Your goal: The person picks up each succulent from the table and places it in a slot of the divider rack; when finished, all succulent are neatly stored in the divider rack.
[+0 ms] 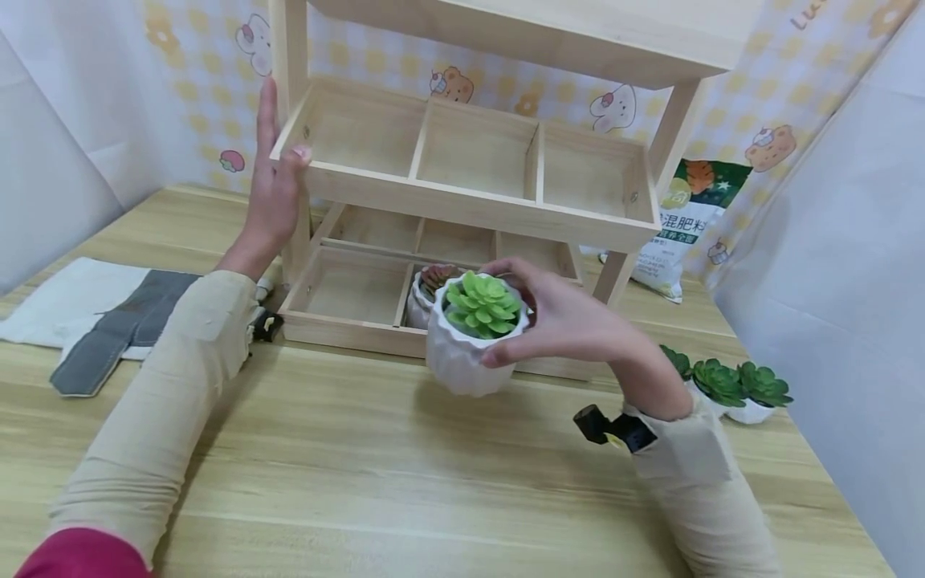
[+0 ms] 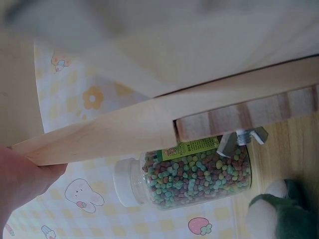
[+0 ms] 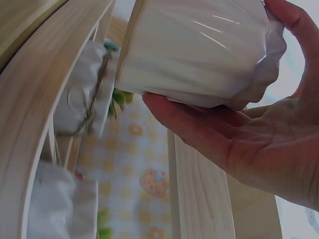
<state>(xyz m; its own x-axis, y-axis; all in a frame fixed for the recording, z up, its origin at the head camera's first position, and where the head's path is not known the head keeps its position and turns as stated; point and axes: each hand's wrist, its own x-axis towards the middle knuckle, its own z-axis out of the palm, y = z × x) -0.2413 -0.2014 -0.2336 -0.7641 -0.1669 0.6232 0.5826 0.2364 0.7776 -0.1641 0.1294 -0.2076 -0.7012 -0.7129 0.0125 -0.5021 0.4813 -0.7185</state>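
Note:
My right hand (image 1: pixel 560 317) holds a white fluted pot with a green succulent (image 1: pixel 482 305), thumb on the near side and fingers around the far side. It hangs in front of the lower tray (image 1: pixel 354 329) of a wooden tiered shelf (image 1: pixel 470 197). Behind it, partly hidden, a white pot with a reddish succulent (image 1: pixel 421 309) sits in that tray. In the right wrist view, a twine-tied white pot (image 3: pixel 79 99) and another white pot (image 3: pixel 60 199) show. My left hand (image 1: pixel 275 193) grips the shelf's left side, thumb at the middle tray's corner and index finger pointing up the post.
A jar of coloured pellets (image 2: pixel 194 174) lies behind the left post, near a green-and-white item (image 2: pixel 279 214). Grey-and-white fabric (image 1: pixel 108 321) lies at left. At right are a fertilizer bag (image 1: pixel 661 249) and several small potted green succulents (image 1: pixel 723 385).

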